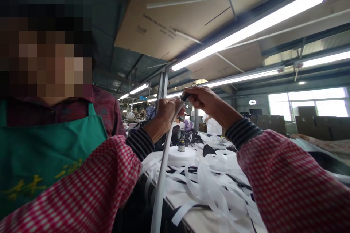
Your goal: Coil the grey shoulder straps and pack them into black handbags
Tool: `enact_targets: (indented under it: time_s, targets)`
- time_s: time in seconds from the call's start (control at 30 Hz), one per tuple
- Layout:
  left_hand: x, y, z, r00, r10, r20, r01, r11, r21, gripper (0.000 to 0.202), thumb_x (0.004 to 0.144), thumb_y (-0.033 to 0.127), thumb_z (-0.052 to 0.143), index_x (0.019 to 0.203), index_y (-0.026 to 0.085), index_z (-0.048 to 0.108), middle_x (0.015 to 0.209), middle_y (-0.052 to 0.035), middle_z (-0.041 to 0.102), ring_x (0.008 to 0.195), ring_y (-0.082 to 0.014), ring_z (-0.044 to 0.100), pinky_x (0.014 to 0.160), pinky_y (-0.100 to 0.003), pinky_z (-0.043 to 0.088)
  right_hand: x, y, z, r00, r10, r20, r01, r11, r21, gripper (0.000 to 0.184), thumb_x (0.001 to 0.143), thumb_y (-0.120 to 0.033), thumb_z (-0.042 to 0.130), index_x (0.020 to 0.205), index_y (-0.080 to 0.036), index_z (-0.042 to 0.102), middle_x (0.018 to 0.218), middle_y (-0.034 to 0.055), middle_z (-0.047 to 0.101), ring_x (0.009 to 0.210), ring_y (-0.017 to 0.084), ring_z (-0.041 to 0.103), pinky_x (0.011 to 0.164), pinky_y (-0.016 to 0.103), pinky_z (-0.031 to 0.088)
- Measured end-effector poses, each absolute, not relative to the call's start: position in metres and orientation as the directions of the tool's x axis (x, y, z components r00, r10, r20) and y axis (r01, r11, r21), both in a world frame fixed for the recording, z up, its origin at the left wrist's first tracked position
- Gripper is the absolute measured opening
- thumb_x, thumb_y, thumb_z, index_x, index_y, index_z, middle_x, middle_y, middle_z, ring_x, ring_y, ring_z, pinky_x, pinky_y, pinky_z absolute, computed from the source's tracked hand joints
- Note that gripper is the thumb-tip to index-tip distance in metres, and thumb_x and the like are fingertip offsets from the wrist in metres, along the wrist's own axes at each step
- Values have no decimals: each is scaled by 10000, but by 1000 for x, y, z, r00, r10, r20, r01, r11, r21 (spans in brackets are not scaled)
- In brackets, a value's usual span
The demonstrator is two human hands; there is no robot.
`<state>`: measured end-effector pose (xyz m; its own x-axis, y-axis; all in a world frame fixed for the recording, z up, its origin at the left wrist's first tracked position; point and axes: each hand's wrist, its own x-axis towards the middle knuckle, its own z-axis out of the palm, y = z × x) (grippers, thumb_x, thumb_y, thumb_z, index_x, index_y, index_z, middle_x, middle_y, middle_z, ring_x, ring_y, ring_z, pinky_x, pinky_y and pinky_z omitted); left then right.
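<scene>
Head view. The pale pole (162, 174) stands between the person's two forearms, to the left of the counter (201, 221). Long axis: steep, running from the bottom edge up to the hands, upper end tilted toward the right and pointing up; the pole looks thinner toward the top. Lower end out of frame.

Left hand (166, 108): raised, fingers curled about the upper part of the pole. Right hand (204, 99): raised just beside it, thumb and fingers pinching a small dark piece (185, 96) at the pole's upper end. The dark piece lies roughly in line with the pole; cannot tell whether it is fixed to it.

Counter: loose white strips (201, 182) heaped and curling, black strips among them; a white roll (179, 154) lies flat with a small spool (181, 145) upright on top.

At left, close by, a co-worker in a green apron (51, 149); hands out of view. Overhead, a lit tube lamp (251, 28) and cardboard sheets (151, 25).
</scene>
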<state>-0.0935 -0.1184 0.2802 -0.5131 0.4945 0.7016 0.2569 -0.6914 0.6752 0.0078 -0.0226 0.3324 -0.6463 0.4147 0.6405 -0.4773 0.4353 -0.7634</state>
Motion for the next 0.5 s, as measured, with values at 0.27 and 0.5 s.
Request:
enact_targets:
  time_s: [0.27, 0.5]
  targets:
    - [-75, -106, 279, -526, 600, 603, 81, -671, 737, 267, 885, 58, 510, 652, 146, 606, 489, -2, 592, 424, -98, 541, 479, -216, 427, 5, -16, 307, -553, 456, 698, -473, 518, -713, 287, 822, -117, 676, 576, -153, 533, 461, -22, 461, 362, 47, 314, 331, 193, 161]
    - [-76, -85, 257, -480, 662, 576, 46, -636, 770, 241, 945, 52, 542, 731, 141, 611, 583, 7, 628, 517, -75, 537, 513, -206, 405, 2, 13, 280, -519, 519, 680, -426, 532, -732, 306, 903, -179, 700, 657, -178, 517, 573, -4, 494, 446, 68, 369, 371, 203, 203]
